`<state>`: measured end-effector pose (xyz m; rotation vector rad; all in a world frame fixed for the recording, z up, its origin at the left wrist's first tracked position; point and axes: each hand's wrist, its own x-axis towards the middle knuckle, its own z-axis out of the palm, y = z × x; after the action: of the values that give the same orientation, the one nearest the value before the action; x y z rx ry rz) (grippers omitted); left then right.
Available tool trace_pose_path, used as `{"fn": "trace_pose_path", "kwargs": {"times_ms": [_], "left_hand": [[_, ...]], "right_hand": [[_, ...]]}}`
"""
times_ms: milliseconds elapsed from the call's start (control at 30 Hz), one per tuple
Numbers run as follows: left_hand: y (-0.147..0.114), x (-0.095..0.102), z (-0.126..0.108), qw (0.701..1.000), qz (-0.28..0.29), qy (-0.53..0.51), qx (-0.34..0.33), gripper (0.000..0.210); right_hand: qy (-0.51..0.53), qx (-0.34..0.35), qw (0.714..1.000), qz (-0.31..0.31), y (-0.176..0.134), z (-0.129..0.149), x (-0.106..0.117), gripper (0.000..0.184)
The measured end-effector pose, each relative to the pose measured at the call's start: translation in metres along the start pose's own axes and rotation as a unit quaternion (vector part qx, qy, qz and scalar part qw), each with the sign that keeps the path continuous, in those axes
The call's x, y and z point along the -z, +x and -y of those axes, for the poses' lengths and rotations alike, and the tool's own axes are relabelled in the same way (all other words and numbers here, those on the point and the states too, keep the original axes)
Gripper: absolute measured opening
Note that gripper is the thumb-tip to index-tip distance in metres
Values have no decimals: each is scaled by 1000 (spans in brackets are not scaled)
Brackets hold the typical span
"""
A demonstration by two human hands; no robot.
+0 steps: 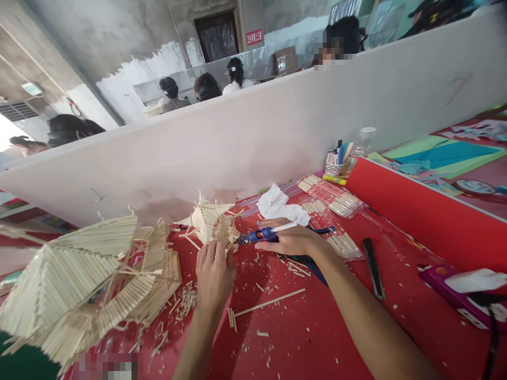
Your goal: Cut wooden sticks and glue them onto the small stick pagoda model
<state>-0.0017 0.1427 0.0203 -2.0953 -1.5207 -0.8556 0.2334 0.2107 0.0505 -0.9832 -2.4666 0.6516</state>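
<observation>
My right hand is closed around a blue hot glue gun, with a clear glue stick sticking out of its back. The gun's nozzle points left, close to my left fingertips. My left hand is closed at the near edge of a small house-like model made of thin wooden sticks, its fingers bent down over it. The exact spot they pinch is hidden behind the fingers. To the left stands a larger stick model with sloping roofs.
Stick offcuts and one long stick lie on the red table. Packs of sticks, white tissue, a black-handled cutter and a pen cup are rightward. A white partition runs behind; people sit beyond.
</observation>
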Motion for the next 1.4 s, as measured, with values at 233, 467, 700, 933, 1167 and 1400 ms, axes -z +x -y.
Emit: {"fn": "trace_pose_path", "kwargs": {"times_ms": [233, 467, 700, 933, 1167, 1400], "left_hand": [[1, 1, 2, 1000, 4, -4, -5, 5], [2, 2, 4, 1000, 10, -9, -16, 6], [2, 4, 7, 999, 12, -21, -28, 11], [3, 4, 7, 999, 3, -32, -28, 9], [2, 4, 8, 999, 10, -36, -24, 9], [4, 7, 11, 998, 12, -44, -50, 14]], "right_hand": [[-21, 7, 1000, -10, -1, 1, 0, 34], [-37, 12, 999, -21, -2, 2, -1, 34], [-30, 9, 999, -29, -2, 3, -2, 35], [-31, -1, 999, -36, -2, 0, -5, 37], [-40, -1, 999, -32, -3, 1, -5, 38], [-47, 31, 998, -27, -3, 12, 5, 34]]}}
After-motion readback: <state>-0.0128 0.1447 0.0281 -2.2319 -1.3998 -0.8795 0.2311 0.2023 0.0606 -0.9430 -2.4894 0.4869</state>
